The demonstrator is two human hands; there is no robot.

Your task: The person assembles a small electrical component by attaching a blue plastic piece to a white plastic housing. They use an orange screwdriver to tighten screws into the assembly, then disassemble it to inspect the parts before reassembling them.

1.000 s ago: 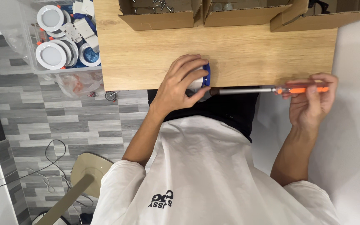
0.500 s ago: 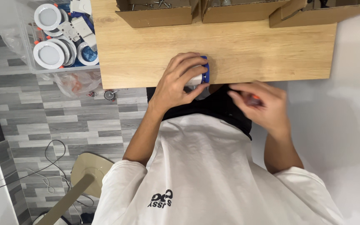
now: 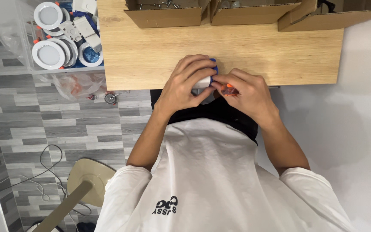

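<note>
My left hand (image 3: 185,83) is closed around a small white and blue device (image 3: 207,77) at the near edge of the wooden table (image 3: 280,51). My right hand (image 3: 247,96) is right beside it, fingers touching the device. It grips an orange-handled screwdriver (image 3: 228,89), of which only a bit of orange shows between the fingers. The screwdriver's tip is hidden by my hands. Both hands hover over my lap, just off the table's edge.
Three open cardboard boxes (image 3: 168,15) line the table's far side. A clear bin of round white ceiling lights (image 3: 48,53) stands to the left, with a plastic bag (image 3: 76,83) under it. Grey tiled floor, a stool (image 3: 89,180) and cables lie at lower left.
My right hand, which held the screwdriver stretched out to the right, has moved left and now meets the device in my left hand. The left hand has stayed put.
</note>
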